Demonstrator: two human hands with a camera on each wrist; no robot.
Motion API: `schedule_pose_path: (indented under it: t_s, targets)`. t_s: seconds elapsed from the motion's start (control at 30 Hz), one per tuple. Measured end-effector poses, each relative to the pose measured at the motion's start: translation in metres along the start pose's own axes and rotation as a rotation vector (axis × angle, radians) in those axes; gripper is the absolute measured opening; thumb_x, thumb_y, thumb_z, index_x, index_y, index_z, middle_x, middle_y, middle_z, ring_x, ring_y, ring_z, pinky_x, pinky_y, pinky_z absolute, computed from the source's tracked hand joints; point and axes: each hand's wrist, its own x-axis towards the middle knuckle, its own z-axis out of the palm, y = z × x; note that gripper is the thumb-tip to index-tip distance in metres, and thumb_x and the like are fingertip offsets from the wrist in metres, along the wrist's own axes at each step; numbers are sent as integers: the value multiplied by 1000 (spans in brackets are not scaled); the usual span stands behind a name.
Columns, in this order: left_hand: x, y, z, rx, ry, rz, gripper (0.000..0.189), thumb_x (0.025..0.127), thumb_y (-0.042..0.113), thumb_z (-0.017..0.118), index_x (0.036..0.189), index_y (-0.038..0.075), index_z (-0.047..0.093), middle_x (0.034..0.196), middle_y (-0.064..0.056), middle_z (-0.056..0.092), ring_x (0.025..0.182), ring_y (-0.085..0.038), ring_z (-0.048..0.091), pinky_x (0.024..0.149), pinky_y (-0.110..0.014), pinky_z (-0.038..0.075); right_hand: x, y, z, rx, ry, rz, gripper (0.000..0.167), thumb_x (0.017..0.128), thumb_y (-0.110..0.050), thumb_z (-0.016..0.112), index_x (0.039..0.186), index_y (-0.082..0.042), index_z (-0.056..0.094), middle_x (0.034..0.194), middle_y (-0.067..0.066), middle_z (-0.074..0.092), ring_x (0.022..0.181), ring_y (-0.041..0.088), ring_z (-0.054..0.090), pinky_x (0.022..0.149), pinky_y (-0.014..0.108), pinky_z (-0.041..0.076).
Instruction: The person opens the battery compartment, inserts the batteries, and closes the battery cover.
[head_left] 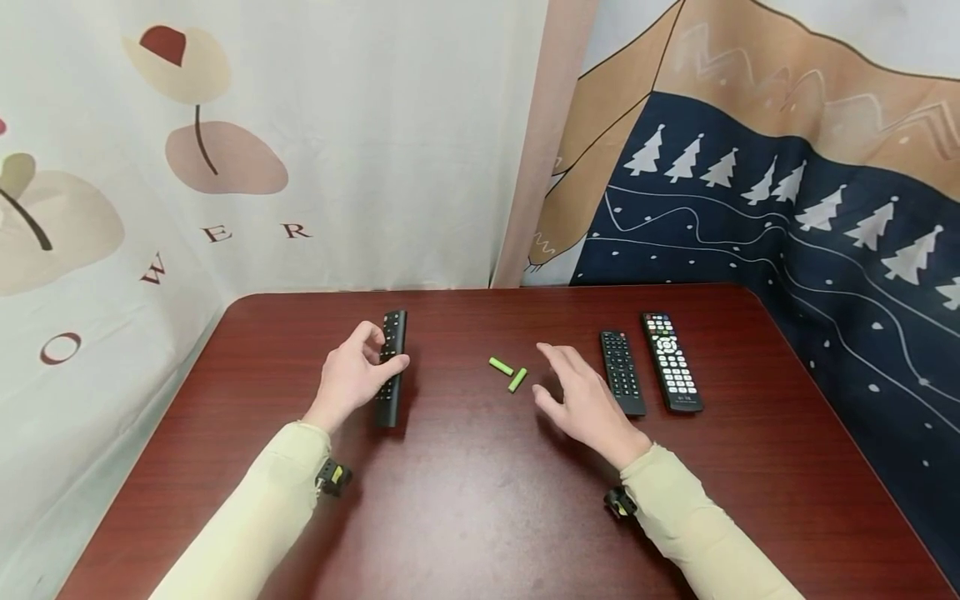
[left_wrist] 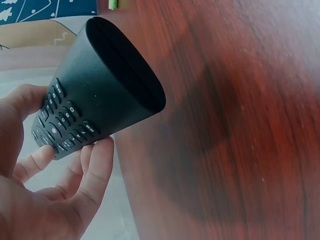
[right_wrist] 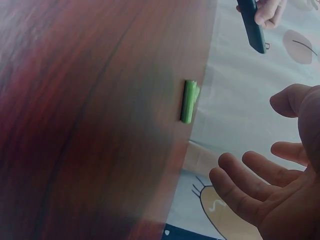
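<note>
My left hand (head_left: 351,377) grips a black remote control (head_left: 388,408) by its sides, thumb on one edge and fingers on the other. In the left wrist view the remote (left_wrist: 95,85) shows its end toward the camera, its buttons facing the palm, and it is raised off the table. My right hand (head_left: 588,406) hovers over the table with its fingers spread and nothing in them. To its left lie two green batteries, one slanted (head_left: 501,366) and the other (head_left: 517,380) just beside it. In the right wrist view, a battery (right_wrist: 188,101) lies beyond the fingertips.
Two more remotes lie to the right of my right hand: a smaller black one (head_left: 621,371) and a longer one with white buttons (head_left: 675,367). The dark red wooden table (head_left: 465,500) meets a pale curtain (head_left: 390,167) and a patterned curtain (head_left: 847,333) behind.
</note>
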Motion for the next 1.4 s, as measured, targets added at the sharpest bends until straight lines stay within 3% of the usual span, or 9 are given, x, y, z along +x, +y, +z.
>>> schedule_pose_path:
  t_s: [0.3, 0.97, 1.4]
  targets:
    - [2, -9, -3, 52, -11, -5, 41, 90, 38, 76, 110, 12, 51, 99, -17, 71, 94, -34, 66, 78, -46, 48, -2, 11, -8, -32, 7, 12, 58, 93, -14, 73, 146, -1, 52, 133, 18, 60, 111, 31, 66, 91, 50, 59]
    - [6, -26, -12, 148, -32, -37, 40, 91, 36, 74, 111, 9, 51, 102, -18, 68, 84, -34, 63, 68, -40, 48, -14, 40, -39, -118, -83, 176, 57, 96, -19, 68, 147, 0, 51, 141, 24, 54, 125, 40, 58, 103, 59, 52]
    - [7, -35, -17, 199, -56, -75, 44, 91, 38, 73, 114, 8, 50, 95, -16, 63, 80, -34, 60, 64, -38, 46, -20, 55, -55, -195, -102, 241, 53, 97, -17, 66, 142, 7, 54, 139, 30, 53, 121, 46, 57, 98, 62, 52]
